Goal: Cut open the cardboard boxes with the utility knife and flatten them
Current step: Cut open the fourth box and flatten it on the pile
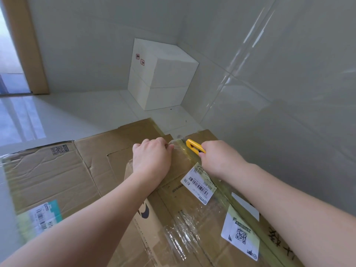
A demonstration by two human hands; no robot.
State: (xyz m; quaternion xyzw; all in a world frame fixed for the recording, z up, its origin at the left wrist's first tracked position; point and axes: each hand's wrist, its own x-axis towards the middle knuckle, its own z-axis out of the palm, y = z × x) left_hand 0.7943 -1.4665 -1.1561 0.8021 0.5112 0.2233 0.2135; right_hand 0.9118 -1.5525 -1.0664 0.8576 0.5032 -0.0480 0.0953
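Taped cardboard box lies nearest; left hand pinches its far tape, right hand grips yellow utility knife pointing far-left along the seam.

A corner of a room is being shown, formed by two pale glossy tiled walls on which streaks of light are being reflected. A floor of light tiles is being brightened by daylight that is being thrown across it from the left. At the far left an opening is being framed by a tan wooden door frame. Two white boxes, one stacked on the other, are being kept in the corner against the walls; two small red labels are being displayed on the upper one.
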